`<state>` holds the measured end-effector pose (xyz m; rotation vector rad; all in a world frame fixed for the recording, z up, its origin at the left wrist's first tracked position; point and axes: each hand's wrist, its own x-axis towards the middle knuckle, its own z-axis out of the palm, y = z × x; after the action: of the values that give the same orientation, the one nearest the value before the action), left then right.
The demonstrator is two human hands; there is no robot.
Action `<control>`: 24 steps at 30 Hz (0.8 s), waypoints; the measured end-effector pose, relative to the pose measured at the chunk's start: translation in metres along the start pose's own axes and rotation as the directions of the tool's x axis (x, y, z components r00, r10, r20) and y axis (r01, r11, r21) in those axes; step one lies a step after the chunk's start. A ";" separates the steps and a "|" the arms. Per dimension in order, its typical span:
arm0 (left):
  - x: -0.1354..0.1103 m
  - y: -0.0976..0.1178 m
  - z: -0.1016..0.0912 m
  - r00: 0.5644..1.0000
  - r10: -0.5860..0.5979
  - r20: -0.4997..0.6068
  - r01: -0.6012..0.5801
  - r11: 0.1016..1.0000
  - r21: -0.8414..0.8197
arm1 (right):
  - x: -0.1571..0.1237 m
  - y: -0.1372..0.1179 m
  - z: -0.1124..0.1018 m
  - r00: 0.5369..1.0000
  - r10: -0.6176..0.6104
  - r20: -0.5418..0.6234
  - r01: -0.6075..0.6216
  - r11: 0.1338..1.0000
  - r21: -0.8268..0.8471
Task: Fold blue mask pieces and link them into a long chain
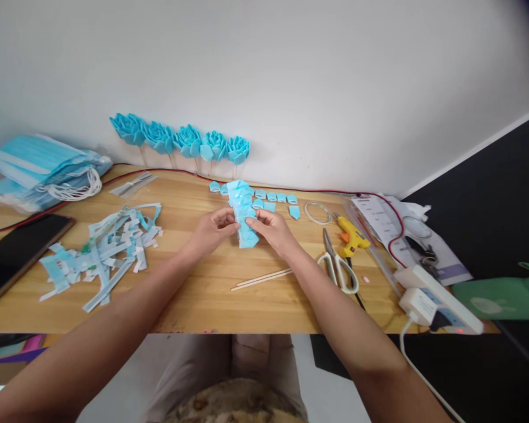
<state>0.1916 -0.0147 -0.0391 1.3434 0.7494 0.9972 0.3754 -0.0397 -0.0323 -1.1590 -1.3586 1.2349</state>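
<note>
Between my two hands a pleated light-blue strip of mask fabric [242, 205] is held up over the middle of the table, its long side running away from me. My left hand [216, 229] pinches its left edge with thumb and fingers. On the opposite edge, my right hand [271, 232] grips it, the thumb lying on the front. Just behind the strip, several small folded blue petals [271, 197] lie in rows, some partly hidden by it. Two thin wooden sticks [262, 279] rest on the table near my right wrist.
Blue fabric flowers [188, 141] on sticks lean against the wall. Left are stacked masks [39, 164], a phone [22, 252] and fabric scraps [108, 252]. Right are scissors [337, 267], a yellow glue gun [351, 236], a clear ring [318, 212] and a power strip [441, 299].
</note>
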 end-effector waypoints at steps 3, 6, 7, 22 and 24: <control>-0.001 0.004 0.002 1.000 -0.011 0.004 0.011 1.000 0.003 | 0.000 0.002 0.001 1.000 -0.014 -0.014 0.014 1.000 -0.010; -0.003 0.008 0.002 0.999 -0.014 -0.040 0.015 0.999 0.031 | 0.000 0.002 0.000 0.999 -0.034 -0.013 0.033 0.997 -0.073; -0.003 0.010 0.002 0.998 -0.014 -0.056 0.016 0.999 0.040 | 0.000 0.003 0.000 0.999 -0.046 -0.011 0.044 0.994 -0.103; -0.004 0.013 0.001 0.997 -0.020 -0.076 0.027 0.996 0.090 | -0.003 -0.002 -0.003 0.991 -0.128 0.036 0.133 0.956 -0.261; -0.005 0.014 0.000 0.999 -0.021 -0.038 0.026 0.993 0.119 | -0.004 -0.005 -0.002 0.988 -0.148 0.040 0.153 0.951 -0.270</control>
<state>0.1874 -0.0198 -0.0262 1.4192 0.8625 0.9732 0.3778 -0.0437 -0.0273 -1.2070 -1.6381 0.9726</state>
